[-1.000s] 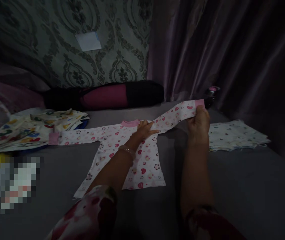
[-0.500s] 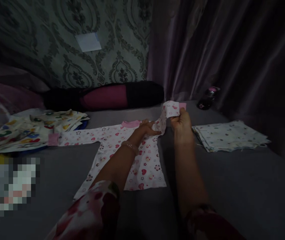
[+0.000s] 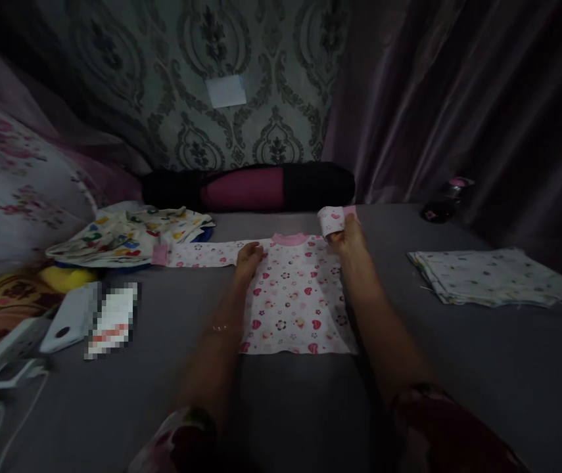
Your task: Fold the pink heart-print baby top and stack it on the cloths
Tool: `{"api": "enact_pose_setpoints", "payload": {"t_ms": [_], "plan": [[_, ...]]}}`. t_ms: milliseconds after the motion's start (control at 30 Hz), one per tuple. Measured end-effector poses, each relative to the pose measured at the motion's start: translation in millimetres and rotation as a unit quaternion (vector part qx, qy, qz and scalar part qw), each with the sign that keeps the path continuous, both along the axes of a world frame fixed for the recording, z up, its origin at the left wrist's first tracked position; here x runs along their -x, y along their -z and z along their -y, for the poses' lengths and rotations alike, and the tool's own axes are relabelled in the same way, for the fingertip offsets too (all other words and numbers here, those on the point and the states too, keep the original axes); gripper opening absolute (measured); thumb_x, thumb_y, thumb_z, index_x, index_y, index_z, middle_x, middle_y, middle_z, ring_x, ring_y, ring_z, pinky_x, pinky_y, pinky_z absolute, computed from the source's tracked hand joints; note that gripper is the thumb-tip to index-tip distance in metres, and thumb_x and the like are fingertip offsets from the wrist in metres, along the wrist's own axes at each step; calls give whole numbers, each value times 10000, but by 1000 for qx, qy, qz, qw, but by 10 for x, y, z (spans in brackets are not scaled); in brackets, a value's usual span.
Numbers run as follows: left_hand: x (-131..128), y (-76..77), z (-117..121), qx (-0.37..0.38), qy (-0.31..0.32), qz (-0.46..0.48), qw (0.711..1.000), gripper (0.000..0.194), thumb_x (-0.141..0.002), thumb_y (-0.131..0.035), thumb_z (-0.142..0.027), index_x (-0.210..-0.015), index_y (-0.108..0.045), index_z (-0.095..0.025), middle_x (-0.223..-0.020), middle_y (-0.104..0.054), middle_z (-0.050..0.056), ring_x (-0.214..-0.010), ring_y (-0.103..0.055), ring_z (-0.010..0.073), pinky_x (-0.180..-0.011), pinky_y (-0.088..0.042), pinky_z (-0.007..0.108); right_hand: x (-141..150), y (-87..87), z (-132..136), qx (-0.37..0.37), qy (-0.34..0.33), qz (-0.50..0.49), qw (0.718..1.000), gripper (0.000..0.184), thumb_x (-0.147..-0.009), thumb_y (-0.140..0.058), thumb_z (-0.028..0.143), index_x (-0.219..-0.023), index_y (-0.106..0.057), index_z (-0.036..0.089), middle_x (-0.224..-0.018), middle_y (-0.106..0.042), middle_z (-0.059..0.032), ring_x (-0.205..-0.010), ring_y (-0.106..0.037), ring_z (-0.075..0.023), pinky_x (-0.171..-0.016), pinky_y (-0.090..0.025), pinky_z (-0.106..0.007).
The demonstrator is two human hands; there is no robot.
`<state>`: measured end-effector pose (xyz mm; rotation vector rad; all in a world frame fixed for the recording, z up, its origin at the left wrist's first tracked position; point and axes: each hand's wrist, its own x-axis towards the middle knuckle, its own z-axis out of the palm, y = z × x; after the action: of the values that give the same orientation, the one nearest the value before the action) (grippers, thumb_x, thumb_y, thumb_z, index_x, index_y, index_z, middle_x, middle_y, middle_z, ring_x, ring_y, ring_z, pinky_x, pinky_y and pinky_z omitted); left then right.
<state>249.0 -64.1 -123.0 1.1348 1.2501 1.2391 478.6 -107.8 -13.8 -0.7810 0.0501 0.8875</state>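
Note:
A small long-sleeved white shirt (image 3: 288, 302) with pink hearts and flowers and a pink collar lies spread on the grey bed sheet. One sleeve stretches out flat to the left and ends in a pink cuff (image 3: 160, 255). Over that sleeve, close to the shoulder, is my left hand (image 3: 250, 261), its fingers loosely bent and apart. My right hand (image 3: 350, 236) pinches the other sleeve near its pink cuff, holding it raised and folded back over the shirt's right shoulder. Part of that shoulder is hidden behind the hand.
A folded pale printed cloth (image 3: 497, 276) lies at the right, with a dark bottle (image 3: 441, 205) behind it. Colourful printed cloths (image 3: 127, 233) are piled at the left. Nearer are a white phone (image 3: 72, 318) and a power strip (image 3: 9, 351). A black-and-pink roll (image 3: 244, 188) lines the wall.
My left hand has moved from the shirt's right shoulder to the left sleeve. My right hand has brought the held sleeve inward toward the shirt. The view has swung left.

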Motion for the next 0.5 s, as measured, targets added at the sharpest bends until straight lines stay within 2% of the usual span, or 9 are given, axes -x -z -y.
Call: {"api": "enact_pose_setpoints", "payload": {"t_ms": [100,233,333,400,500], "plan": [[59,-11,38,6,-1,44,999,239,-761,-666,-206,-992,-637,-152,-803,-672,14,-690,-642,106,-758,-522,261,223,59,-111,21,-31,11,999,81,-983,-452,208,-956,-528,202,-728,-654,57,-622,-665,-81,-724,-586,-289],[3,-73,38,28,3,91,995,230,-798,-629,-155,-1027,-614,-138,-798,-677,17,-686,-655,106,-779,-549,287,593,173,-211,71,-45,37,996,103,-951,-465,187,-853,-495,202,-667,-598,76,-567,-628,-78,-647,-567,-241],[-24,-127,22,56,8,130,990,225,-838,-619,-159,-1059,-594,-130,-800,-673,22,-684,-666,105,-799,-556,305,862,343,-255,108,-48,122,985,84,-909,-484,205,-826,-495,200,-624,-553,93,-549,-598,-87,-611,-546,-228],[-24,-151,18,67,12,146,987,204,-871,-615,-198,-1061,-578,-132,-808,-671,28,-685,-669,102,-803,-557,303,1010,475,-273,141,-61,218,964,87,-887,-490,258,-828,-515,199,-634,-562,83,-577,-602,-104,-618,-538,-237],[-11,-168,21,75,30,157,984,190,-906,-604,-288,-1019,-553,-145,-809,-667,36,-682,-668,103,-787,-557,293,1184,628,-276,198,-76,376,902,154,-874,-471,320,-859,-558,194,-749,-640,16,-706,-637,-144,-715,-533,-271]]}}
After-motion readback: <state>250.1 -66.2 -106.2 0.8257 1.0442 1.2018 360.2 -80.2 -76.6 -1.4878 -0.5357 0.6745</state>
